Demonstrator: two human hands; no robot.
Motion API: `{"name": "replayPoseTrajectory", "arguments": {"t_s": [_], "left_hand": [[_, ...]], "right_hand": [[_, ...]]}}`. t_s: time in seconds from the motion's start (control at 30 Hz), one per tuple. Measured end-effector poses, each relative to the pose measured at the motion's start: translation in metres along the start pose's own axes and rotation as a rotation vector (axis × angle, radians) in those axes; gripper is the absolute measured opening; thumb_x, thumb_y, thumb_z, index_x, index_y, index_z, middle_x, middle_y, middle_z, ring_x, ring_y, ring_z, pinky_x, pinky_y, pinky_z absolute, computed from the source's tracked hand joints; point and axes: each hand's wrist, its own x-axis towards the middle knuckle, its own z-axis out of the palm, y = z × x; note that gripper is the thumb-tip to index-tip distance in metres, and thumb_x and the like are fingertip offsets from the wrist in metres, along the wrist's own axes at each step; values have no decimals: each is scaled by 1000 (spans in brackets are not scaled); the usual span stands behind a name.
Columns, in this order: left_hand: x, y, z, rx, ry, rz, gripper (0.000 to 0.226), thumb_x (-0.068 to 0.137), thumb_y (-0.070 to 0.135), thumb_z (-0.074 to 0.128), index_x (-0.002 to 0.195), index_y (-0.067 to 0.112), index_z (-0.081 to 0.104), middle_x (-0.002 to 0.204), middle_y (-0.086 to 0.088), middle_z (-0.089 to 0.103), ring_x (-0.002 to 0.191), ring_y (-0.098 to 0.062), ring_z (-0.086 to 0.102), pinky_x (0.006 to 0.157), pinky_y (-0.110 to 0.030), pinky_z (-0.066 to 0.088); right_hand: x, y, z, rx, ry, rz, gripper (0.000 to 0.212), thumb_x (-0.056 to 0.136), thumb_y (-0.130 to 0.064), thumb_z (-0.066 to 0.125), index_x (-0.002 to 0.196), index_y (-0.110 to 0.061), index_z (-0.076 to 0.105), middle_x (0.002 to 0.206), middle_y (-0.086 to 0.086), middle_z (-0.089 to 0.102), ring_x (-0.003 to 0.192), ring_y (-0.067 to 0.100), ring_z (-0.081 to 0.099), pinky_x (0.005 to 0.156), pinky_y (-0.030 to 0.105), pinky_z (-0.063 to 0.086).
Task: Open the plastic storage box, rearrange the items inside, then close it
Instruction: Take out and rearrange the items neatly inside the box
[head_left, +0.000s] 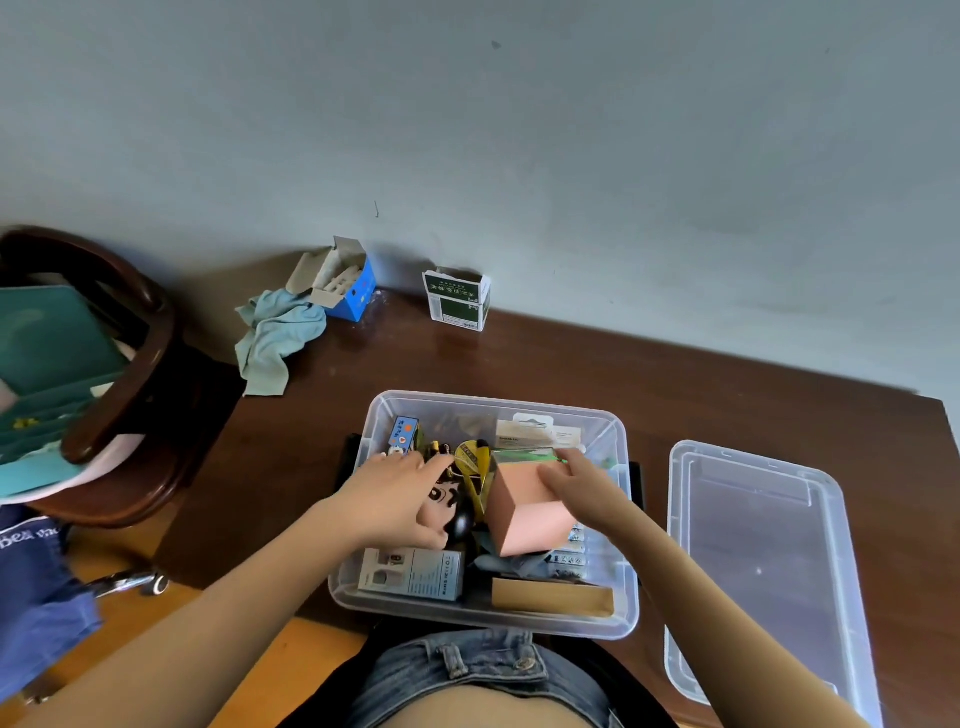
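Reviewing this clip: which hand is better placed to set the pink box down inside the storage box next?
The right hand. It already grips the pink box over the open storage box. The left hand reaches among small items on the other side and has no grip on the box.

Your left hand (397, 493) reaches forward, palm down, fingers extended and relaxed, thumb tucked beneath. Your right hand (579, 486) is curled in a grip, thumb and fingers opposed. Both forearms converge inward.

Home: wood desk (675, 395), chair (130, 415), clutter
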Motion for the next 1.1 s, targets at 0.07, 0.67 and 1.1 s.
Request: {"name": "replayPoseTrajectory", "arguments": {"t_s": [0.07,0.67,1.1], "left_hand": [[-4,-5,3,130,-38,8,88,76,64,60,146,25,23,128,-2,51,119,-22,45,99,-35,34],[-14,2,-12,-336,32,-29,65,62,69,54,120,44,41,99,13,57,85,-8,55,64,-23,45],[-9,-3,-17,-1267,325,-137,41,71,45,59,110,34,53,103,4,64,88,-6,65,68,-20,50]], "right_hand": [[-2,-2,-1,-19,41,-48,49,98,-29,40,144,-15,33,135,10,49,109,23,53,83,33,43],[-31,-10,-12,335,285,-355,20,96,-10,48,97,-17,67,89,-5,70,80,8,64,66,13,47],[-41,-19,-6,344,36,-410,17,98,-19,48,95,-22,64,88,-1,70,75,10,64,67,22,52]]}}
